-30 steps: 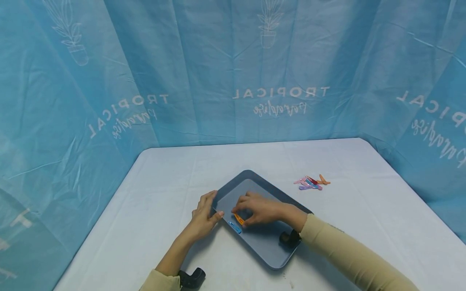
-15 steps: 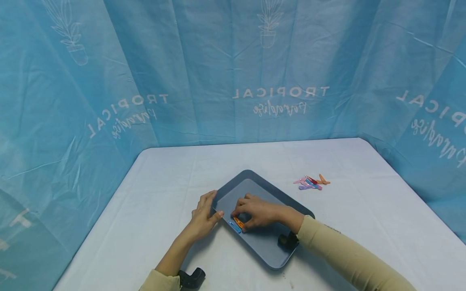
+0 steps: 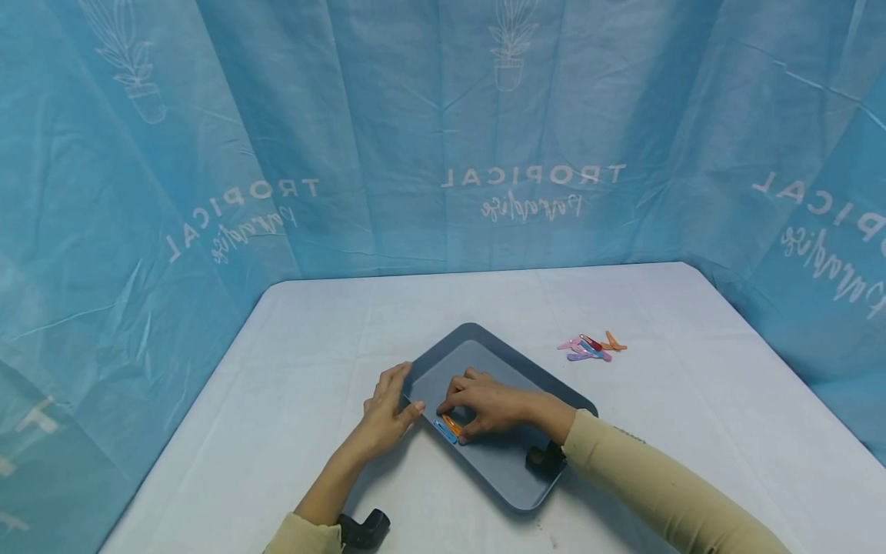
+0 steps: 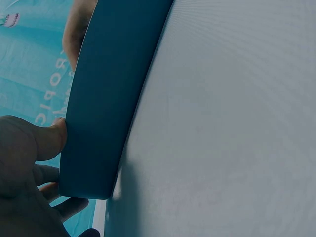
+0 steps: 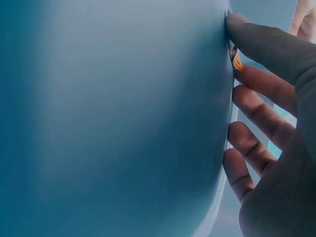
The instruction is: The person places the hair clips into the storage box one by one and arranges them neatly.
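A grey-blue rectangular tray [image 3: 517, 483] lies at an angle on the white table. My left hand [image 3: 384, 414] holds its left corner, the thumb at the rim and the fingers along the outer side; the left wrist view has the tray's outer wall [image 4: 108, 98] beside that thumb. Inside the tray, my right hand [image 3: 494, 400] pinches an orange snap hair clip [image 3: 452, 425] between thumb and index finger, low over the tray floor. A blue hair clip [image 3: 444, 431] lies right alongside it, by the near wall. In the right wrist view the fingers mostly cover the orange clip [image 5: 238, 62].
Beyond the tray to the right, a small pile of hair clips [image 3: 588, 350] in pink, purple, blue, red and orange lies on the white tablecloth [image 3: 332, 331]. Blue printed curtains [image 3: 401, 131] hang behind and at both sides. Each wrist carries a black camera mount [image 3: 367, 531].
My right hand has shifted slightly left and toward the near wall, bringing the orange hair clip up close beside the blue one. My left hand and the tray have stayed in place.
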A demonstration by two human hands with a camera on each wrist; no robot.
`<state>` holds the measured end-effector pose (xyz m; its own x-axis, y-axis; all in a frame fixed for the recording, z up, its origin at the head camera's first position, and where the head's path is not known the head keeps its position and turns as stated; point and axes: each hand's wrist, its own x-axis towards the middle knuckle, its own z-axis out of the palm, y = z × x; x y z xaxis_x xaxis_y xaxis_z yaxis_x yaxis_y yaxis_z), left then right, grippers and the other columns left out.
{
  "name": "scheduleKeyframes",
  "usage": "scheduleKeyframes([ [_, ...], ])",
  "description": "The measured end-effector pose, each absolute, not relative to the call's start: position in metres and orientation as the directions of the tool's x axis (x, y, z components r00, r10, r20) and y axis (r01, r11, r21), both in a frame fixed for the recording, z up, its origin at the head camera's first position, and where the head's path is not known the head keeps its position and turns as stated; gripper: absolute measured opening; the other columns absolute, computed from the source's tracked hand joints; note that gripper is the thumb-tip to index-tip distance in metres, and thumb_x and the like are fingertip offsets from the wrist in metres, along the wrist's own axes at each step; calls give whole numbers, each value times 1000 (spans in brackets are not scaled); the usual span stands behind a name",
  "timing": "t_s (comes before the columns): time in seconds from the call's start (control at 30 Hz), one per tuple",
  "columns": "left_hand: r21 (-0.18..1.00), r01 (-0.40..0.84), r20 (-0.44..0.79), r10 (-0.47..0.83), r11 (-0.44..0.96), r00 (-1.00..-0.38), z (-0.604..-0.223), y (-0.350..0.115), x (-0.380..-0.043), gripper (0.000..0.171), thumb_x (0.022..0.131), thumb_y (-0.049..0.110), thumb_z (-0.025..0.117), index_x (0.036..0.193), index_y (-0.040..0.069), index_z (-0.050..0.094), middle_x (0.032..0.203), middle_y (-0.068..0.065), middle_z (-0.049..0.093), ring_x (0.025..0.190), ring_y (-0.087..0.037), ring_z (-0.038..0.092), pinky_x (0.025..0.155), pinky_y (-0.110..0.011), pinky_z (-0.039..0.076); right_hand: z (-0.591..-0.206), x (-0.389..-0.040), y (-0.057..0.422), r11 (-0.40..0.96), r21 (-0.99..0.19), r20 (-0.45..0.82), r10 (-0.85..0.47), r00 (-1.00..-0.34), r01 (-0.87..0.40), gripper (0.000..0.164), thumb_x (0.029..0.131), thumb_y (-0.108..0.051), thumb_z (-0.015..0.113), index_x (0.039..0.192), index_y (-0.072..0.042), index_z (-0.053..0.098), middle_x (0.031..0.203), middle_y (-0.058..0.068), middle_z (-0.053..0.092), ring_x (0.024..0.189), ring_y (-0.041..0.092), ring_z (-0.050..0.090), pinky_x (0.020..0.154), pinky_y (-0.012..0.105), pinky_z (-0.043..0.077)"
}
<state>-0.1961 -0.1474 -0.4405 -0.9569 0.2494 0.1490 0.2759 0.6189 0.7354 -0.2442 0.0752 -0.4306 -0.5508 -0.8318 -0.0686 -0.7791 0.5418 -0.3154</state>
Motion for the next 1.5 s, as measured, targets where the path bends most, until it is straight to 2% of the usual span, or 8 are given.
scheduleKeyframes([
  [0.7, 724, 287, 154, 259, 627, -954, -441, -147, -198, 66, 94, 19, 56, 148, 1, 23, 150, -21, 22, 139, -42, 23, 99, -67, 15, -431, -245, 77, 542, -357, -69, -827, -557, -761, 51, 80, -39, 74, 127, -25, 60, 117, -7, 54, 100, 8, 38, 88, 29, 35],
  [1.0, 727, 277, 144, 255, 628, -956, -440, -147, -197, 66, 94, 19, 57, 148, 1, 23, 151, -20, 22, 139, -42, 22, 100, -67, 15, -422, -245, 83, 515, -430, -14, -825, -565, -741, 51, 80, -30, 75, 127, -14, 60, 117, -2, 57, 102, 12, 41, 87, 29, 40],
  [1.3, 743, 277, 145, 257, 609, -955, -440, -147, -196, 67, 94, 18, 57, 148, 0, 22, 151, -20, 21, 140, -41, 21, 100, -67, 13, -396, -253, 104, 545, -419, 56, -783, -620, -726, 52, 82, -32, 73, 129, -14, 58, 118, -1, 57, 104, 14, 42, 88, 35, 42],
  [1.5, 749, 269, 137, 255, 606, -957, -440, -147, -197, 67, 94, 19, 56, 149, 2, 21, 152, -18, 20, 141, -40, 20, 101, -67, 12, -379, -262, 128, 559, -468, 115, -729, -674, -685, 51, 82, -29, 73, 129, -17, 57, 125, 1, 56, 111, 18, 43, 91, 40, 44],
])
